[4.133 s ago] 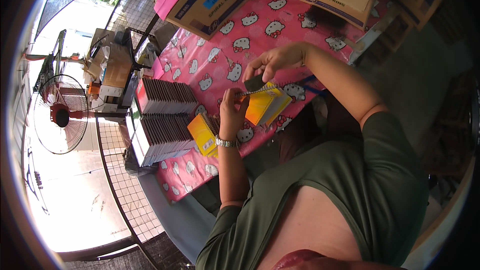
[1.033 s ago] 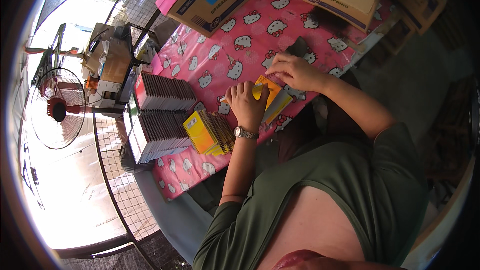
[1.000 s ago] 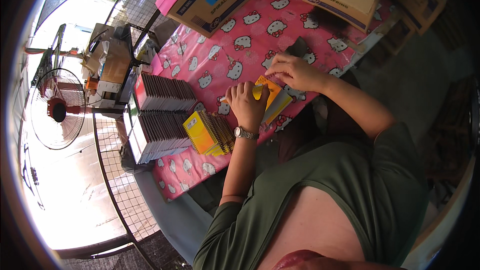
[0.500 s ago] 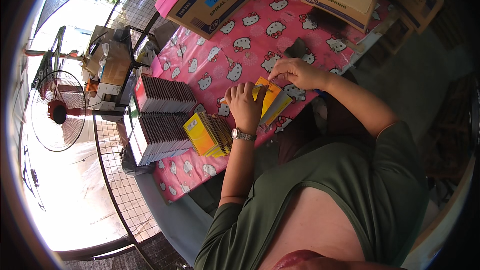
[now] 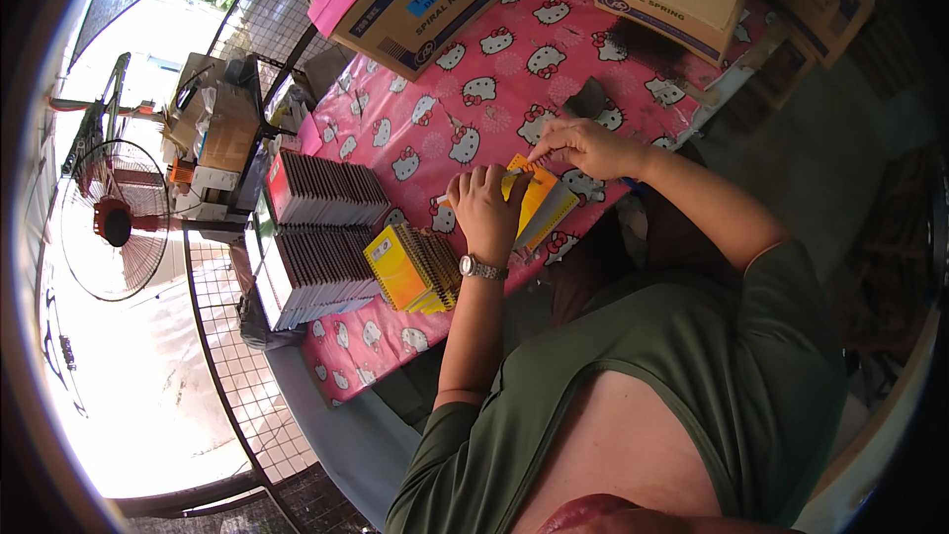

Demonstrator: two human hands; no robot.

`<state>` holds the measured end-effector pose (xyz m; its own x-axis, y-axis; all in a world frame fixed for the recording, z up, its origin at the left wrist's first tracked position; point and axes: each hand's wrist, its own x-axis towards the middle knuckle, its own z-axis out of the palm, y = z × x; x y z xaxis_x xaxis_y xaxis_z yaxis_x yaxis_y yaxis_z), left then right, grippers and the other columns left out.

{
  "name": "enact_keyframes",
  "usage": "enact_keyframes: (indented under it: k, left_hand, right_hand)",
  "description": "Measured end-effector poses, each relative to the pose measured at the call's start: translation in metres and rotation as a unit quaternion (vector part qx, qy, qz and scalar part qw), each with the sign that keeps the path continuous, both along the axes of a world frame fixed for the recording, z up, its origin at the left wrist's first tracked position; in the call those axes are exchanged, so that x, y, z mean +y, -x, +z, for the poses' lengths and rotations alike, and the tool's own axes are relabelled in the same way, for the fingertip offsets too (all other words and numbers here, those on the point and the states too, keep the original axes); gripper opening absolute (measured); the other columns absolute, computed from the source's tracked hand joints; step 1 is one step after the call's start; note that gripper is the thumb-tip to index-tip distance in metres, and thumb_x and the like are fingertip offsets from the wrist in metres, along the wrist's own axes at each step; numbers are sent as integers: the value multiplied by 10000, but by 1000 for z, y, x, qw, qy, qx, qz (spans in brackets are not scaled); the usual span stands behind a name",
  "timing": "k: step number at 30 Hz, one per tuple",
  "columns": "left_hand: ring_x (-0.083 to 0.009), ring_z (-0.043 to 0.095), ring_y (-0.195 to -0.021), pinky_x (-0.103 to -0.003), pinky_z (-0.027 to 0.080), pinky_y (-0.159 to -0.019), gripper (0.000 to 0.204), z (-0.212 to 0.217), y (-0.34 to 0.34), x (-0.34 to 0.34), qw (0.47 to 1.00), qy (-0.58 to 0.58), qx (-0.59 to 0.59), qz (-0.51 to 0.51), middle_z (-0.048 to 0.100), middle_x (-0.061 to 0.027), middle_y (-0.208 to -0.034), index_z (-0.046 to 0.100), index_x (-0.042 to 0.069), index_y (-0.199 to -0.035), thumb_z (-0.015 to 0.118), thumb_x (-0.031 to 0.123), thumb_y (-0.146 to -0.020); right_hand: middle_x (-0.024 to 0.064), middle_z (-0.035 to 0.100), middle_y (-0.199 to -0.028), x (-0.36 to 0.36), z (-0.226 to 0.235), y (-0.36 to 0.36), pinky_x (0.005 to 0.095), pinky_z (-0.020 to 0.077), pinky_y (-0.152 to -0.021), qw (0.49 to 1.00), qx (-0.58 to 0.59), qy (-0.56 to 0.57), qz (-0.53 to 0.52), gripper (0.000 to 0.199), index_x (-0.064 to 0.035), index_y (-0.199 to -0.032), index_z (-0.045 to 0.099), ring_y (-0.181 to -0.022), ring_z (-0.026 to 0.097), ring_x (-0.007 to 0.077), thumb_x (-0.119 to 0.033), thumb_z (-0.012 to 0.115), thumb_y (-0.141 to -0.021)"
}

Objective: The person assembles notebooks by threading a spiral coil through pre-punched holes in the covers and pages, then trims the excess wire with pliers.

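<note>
A yellow notebook (image 5: 541,208), its pages and punched edge showing, lies at the table's near edge between my two hands. My left hand (image 5: 483,206), with a watch on its wrist, is closed over the notebook's left side, thumb on top. At the top corner, the fingers of my right hand (image 5: 585,146) are pinched together against the punched edge. Whatever sits between those fingertips is too small to make out. Left of my left wrist stands a stack of yellow spiral notebooks (image 5: 407,267), coils toward me.
Two tall stacks of dark-coiled notebooks (image 5: 326,272) stand at the table's left. A closed-sided cardboard box (image 5: 420,10) and an open cardboard box (image 5: 672,0) are at the back. A dark grey object (image 5: 585,99) lies beyond my right hand on the pink tablecloth (image 5: 474,129). A fan (image 5: 114,221) stands far left.
</note>
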<state>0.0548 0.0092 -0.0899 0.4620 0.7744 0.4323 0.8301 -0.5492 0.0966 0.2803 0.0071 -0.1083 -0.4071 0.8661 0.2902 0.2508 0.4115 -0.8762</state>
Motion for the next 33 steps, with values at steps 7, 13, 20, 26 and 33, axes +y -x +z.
enact_keyframes:
  k: [7, 13, 20, 26, 33]
  left_hand:
    - [-280, 589, -1029, -535, 299, -1076, 289, 9, -2, -8, 999, 22, -7, -49, 639, -67, -1010, 582, 112, -1138, 620, 309, -930]
    - [-280, 590, -1052, -533, 271, -1104, 242, 12, 6, -13, 996, 78, 34, -40, 642, -53, -1075, 564, 100, -1150, 596, 228, -947]
    - [-305, 550, -1147, -583, 214, -1127, 254, 9, 15, -9, 995, 68, 43, -53, 628, -50, -1117, 572, 114, -1168, 608, 209, -936]
    - [-355, 495, -1176, -576, 308, -1027, 315, -4, 26, -17, 999, 31, 7, 23, 600, -97, -1125, 595, 115, -1139, 698, 231, -866]
    - [-349, 513, -1040, -469, 414, -902, 286, 5, 5, -13, 992, 102, -52, -57, 592, -103, -1055, 625, 70, -1027, 755, 207, -812]
  right_hand:
    - [138, 690, -959, -20, 28, 7, 373, 547, -729, 979, -63, -170, -91, 246, -63, -1177, 582, -745, 657, 284, -105, 616, -937]
    - [129, 689, -953, -19, 37, 15, 372, 542, -708, 962, -179, -188, -84, 204, -80, -1178, 545, -833, 688, 295, -171, 542, -996]
    - [139, 642, -1156, 72, -72, -37, 449, 491, -939, 879, -398, -55, -257, 488, -84, -1128, 620, -1103, 614, 327, -430, 747, -807]
    - [113, 668, -1199, 74, -3, -29, 333, 492, -928, 974, 44, 198, 104, 448, -69, -1174, 682, -1076, 629, 196, -185, 719, -743]
    - [92, 678, -1147, 65, 28, -24, 299, 481, -901, 929, 14, 285, 234, 505, 13, -1216, 658, -996, 629, 158, -134, 675, -733]
